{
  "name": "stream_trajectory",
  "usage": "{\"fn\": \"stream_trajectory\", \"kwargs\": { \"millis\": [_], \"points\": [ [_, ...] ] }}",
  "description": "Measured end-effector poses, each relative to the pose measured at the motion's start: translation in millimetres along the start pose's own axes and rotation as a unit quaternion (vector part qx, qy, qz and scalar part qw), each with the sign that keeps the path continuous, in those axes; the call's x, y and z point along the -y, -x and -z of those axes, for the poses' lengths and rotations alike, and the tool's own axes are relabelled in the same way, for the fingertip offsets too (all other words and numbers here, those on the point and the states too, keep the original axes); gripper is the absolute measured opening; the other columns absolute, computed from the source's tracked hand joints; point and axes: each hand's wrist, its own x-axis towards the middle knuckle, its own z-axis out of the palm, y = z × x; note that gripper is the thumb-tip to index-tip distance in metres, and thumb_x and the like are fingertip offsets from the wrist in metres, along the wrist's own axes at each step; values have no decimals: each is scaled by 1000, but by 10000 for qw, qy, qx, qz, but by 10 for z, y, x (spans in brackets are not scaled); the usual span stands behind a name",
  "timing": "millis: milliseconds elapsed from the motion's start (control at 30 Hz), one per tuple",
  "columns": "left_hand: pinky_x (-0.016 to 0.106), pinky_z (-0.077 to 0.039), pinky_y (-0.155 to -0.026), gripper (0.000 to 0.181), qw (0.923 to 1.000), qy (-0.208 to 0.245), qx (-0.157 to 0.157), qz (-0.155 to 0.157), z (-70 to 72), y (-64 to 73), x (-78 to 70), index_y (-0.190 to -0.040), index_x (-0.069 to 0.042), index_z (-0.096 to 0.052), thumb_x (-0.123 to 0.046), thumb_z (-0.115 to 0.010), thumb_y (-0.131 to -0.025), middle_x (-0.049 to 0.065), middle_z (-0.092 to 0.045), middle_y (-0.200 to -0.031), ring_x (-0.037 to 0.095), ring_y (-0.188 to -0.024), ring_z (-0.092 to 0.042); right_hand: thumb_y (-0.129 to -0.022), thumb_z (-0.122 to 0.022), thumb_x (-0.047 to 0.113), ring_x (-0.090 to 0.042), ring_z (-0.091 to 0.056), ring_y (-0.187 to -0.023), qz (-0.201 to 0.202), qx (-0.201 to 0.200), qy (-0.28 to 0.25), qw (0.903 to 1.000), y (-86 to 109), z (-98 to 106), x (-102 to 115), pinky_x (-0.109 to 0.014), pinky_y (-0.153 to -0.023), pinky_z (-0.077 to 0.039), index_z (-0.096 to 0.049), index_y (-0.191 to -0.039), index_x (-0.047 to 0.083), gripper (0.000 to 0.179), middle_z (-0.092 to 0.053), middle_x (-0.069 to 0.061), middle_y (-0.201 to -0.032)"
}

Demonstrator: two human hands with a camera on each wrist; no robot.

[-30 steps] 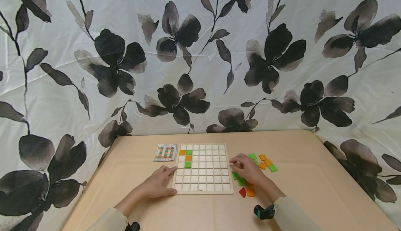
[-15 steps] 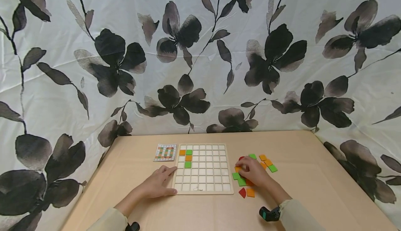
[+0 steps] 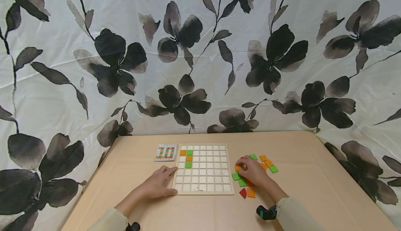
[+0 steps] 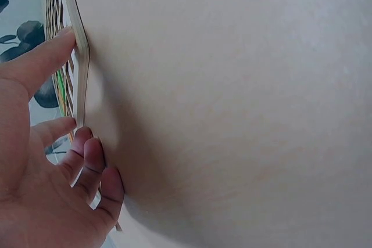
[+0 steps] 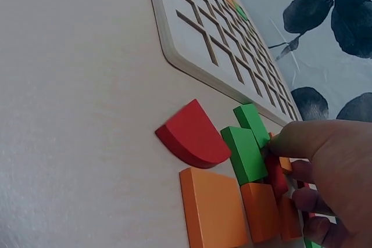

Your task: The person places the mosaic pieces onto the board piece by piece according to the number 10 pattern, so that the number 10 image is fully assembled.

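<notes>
A pale wooden grid board (image 3: 206,178) lies on the table, with orange and green square tiles in a few cells at its upper left. My left hand (image 3: 158,182) rests against the board's left edge, thumb and index finger extended; the left wrist view shows both tips at the rim. To the right of the board, my right hand (image 3: 255,172) is down over a pile of loose tiles, its fingers bent and thumb beside red and orange pieces. Green tiles (image 5: 244,154) lie by that thumb. I cannot tell whether the fingers pinch a piece.
A small card with a coloured grid pattern (image 3: 165,152) lies left of the board's top. A red quarter-round piece (image 3: 243,193) and an orange tile (image 3: 251,192) sit nearest me. Other orange and green tiles (image 3: 273,168) lie beyond the right hand. A floral cloth (image 3: 188,67) hangs behind the table.
My right hand has drawn back from the board's right edge to the tile pile, uncovering an orange tile there. The left hand keeps its place on the board.
</notes>
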Motion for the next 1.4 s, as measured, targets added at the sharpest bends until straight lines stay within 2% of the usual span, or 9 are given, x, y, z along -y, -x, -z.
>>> {"fn": "stream_trajectory", "kwargs": {
  "millis": [300, 667, 800, 900, 1033, 1267, 1400],
  "points": [
    [41, -40, -88, 87, 10000, 25, 3, -23, 13, 11, -14, -148, -14, -39, -50, -75, -78, 1, -46, -121, 16, -104, -42, -80, -76, 17, -15, -51, -88, 75, -25, 59, 10000, 8, 19, 26, -35, -83, -50, -72, -99, 19, 20, -61, 2, -107],
    [41, -41, -88, 87, 10000, -43, 7, 8, -1, 12, -25, -148, -14, -39, -50, -75, -78, 1, -46, -121, 16, -103, -43, -77, -79, 18, -14, -47, -79, 124, -63, 136, 9998, 26, 2, 27, -28, -70, -44, -73, -98, 15, 22, -60, 2, -100],
    [40, -40, -87, 87, 10000, -66, -17, 15, -6, 15, -24, -148, -14, -39, -50, -76, -77, 1, -46, -120, 16, -102, -42, -77, -79, 19, -13, -48, -81, 181, -170, 136, 9996, 25, -8, 21, -29, -73, -45, -73, -98, 17, 22, -61, 3, -101],
    [40, -40, -86, 87, 10000, -85, -32, 10, -13, 15, -19, -148, -14, -39, -50, -76, -77, 1, -46, -119, 16, -102, -42, -77, -79, 19, -13, -48, -79, 248, -227, 67, 9994, 25, -6, 26, -27, -71, -44, -73, -97, 19, 21, -61, 4, -100],
    [40, -41, -87, 87, 9999, -110, -40, 9, -16, 12, -12, -148, -15, -39, -50, -76, -77, 1, -46, -120, 16, -102, -42, -78, -79, 19, -12, -46, -76, 318, -187, -142, 9992, 16, 4, 58, -24, -64, -41, -74, -98, 19, 21, -60, 7, -94],
    [41, -40, -87, 87, 10000, -68, -50, 13, -18, 14, -16, -147, -15, -40, -50, -76, -77, 1, -46, -120, 16, -102, -43, -78, -80, 20, -12, -48, -79, 377, -123, -333, 9987, 5, 3, 132, -22, -68, -43, -74, -98, 21, 21, -62, 8, -96],
    [41, -40, -87, 87, 10000, -75, -55, 27, -23, 13, -16, -147, -14, -40, -49, -76, -77, 1, -47, -120, 16, -102, -43, -78, -80, 20, -11, -48, -77, 547, -138, -408, 9976, -4, -21, 169, -20, -65, -43, -74, -99, 20, 22, -63, 7, -96]
  ]
}}
